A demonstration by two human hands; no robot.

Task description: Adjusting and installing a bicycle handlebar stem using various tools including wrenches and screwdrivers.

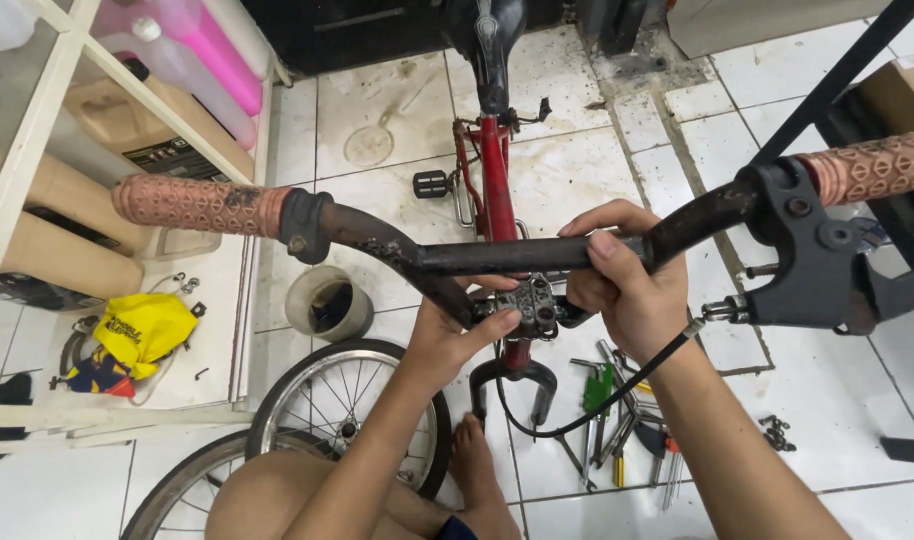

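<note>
A small red bicycle [497, 170] stands in front of me, its black handlebar [477, 257] crossing the view with pinkish-brown grips at both ends. My right hand [627, 280] is wrapped around the bar's crosspiece just right of the middle. My left hand [457, 335] sits below the bar, its thumb pressing on the grey stem clamp [533, 305]. A black brake lever [827, 265] hangs on the bar's right side, with a black cable [597, 405] looping down from it.
Hex keys and other hand tools [617, 420] lie on the tiled floor to the right of my foot. A loose spoked wheel [342, 400] lies at the lower left. A white shelf frame [97, 130] with bottles, boxes and a yellow bag [142, 330] fills the left side.
</note>
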